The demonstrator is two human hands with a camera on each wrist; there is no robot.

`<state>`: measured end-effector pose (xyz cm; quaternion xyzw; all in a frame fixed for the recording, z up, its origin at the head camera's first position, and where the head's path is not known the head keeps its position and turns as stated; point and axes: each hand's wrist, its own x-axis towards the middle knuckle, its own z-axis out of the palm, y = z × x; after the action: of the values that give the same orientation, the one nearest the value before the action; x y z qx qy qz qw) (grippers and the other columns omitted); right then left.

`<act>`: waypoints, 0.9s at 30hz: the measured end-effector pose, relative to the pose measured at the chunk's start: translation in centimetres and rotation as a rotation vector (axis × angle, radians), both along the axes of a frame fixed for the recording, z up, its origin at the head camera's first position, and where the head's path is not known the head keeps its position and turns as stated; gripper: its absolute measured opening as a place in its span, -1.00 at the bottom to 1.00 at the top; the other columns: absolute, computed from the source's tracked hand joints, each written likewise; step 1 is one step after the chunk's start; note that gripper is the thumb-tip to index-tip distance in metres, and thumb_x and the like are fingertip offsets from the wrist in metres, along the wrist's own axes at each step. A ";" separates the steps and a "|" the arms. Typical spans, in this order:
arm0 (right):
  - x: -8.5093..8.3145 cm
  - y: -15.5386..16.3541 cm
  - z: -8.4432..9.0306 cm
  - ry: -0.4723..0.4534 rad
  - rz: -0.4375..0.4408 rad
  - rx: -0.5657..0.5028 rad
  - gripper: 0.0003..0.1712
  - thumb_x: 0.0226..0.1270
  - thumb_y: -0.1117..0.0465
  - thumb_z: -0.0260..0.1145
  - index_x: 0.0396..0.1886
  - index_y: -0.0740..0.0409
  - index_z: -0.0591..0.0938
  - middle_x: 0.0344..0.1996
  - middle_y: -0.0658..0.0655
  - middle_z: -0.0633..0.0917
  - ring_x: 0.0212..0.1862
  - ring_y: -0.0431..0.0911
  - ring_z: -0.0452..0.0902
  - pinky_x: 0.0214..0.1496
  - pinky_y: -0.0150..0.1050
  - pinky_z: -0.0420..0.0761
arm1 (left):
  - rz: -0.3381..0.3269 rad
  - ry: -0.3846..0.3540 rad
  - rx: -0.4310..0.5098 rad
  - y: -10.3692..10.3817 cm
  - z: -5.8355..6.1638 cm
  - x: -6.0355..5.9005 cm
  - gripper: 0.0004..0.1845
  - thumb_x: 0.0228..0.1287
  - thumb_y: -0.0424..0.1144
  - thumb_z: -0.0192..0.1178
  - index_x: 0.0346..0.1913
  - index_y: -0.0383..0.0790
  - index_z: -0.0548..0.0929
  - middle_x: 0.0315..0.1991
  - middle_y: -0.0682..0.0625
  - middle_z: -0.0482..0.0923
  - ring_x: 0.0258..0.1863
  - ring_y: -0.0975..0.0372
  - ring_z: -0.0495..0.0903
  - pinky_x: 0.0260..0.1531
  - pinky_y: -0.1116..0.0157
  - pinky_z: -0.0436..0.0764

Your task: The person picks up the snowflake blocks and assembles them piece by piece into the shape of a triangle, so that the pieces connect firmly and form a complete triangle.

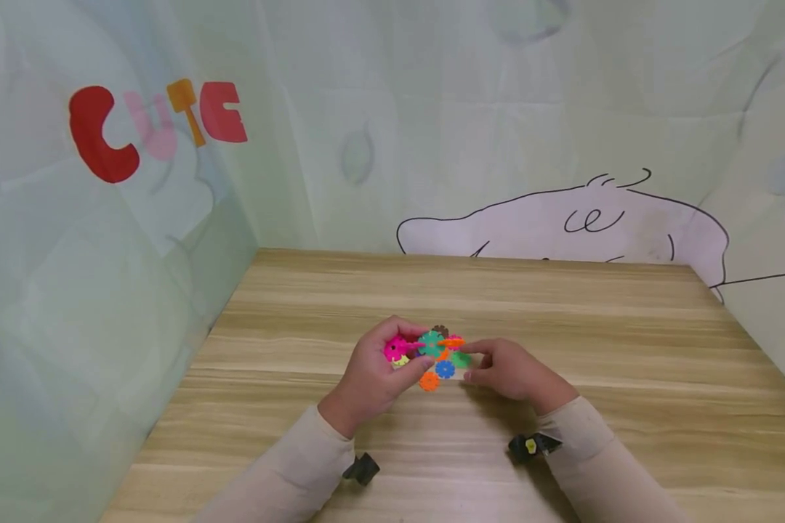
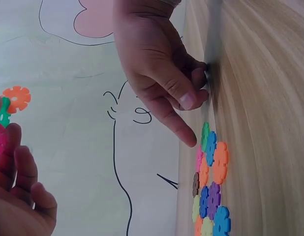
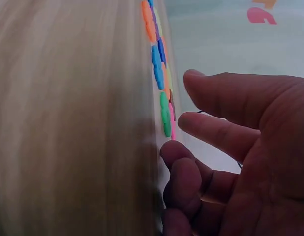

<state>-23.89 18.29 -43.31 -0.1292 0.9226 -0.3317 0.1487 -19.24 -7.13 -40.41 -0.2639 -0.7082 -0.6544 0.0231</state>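
Observation:
My left hand (image 1: pixel 369 374) pinches joined flower-shaped plastic discs above the table. The joined discs include a pink disc (image 1: pixel 395 348), a green disc (image 1: pixel 431 344) and an orange disc (image 2: pixel 17 99). Beside loose discs on the tabletop, my right hand (image 1: pixel 513 369) holds nothing, its index finger pointing toward them and its thumb apart. Nearest to that hand lie a loose green disc (image 3: pixel 165 114) and a loose blue disc (image 1: pixel 445 369). A loose orange disc (image 1: pixel 429 381) is closer to the front. The left hand and the joined discs partly cover the other loose discs in the head view.
Several more discs, among them a purple disc (image 2: pixel 214 194) and a brown disc (image 2: pixel 196 184), lie close together on the wooden table (image 1: pixel 562 305). A printed cloth backdrop (image 1: pixel 340 109) stands behind and to the left. Each sleeve carries a black wrist mount (image 1: pixel 363 470).

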 end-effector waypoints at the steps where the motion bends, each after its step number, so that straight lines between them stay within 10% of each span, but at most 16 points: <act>1: 0.0 0.0 0.0 -0.004 0.004 0.008 -0.45 0.37 0.15 0.50 0.34 0.10 0.67 -0.46 0.05 0.54 -0.40 -0.09 0.42 -0.33 -0.22 0.45 | 0.001 0.000 -0.001 0.0 0.0 0.0 -0.64 0.33 -0.46 0.38 0.13 -0.38 0.58 0.02 -0.20 0.65 -0.09 0.16 0.68 -0.14 0.29 0.79; 27: 0.9 -0.3 0.2 0.013 0.025 0.008 -0.65 0.16 0.43 0.52 -0.28 0.09 0.50 -0.53 0.02 0.49 -0.43 -0.10 0.40 -0.29 -0.22 0.42 | 0.016 0.018 -0.004 -0.1 0.1 0.0 -0.62 0.32 -0.44 0.39 0.15 -0.34 0.58 0.00 -0.18 0.65 -0.08 0.17 0.69 -0.13 0.30 0.79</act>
<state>-23.01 17.97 -43.16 -0.1423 0.9230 -0.3255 0.1476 -19.21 -7.18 -40.31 -0.2641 -0.7114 -0.6503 0.0345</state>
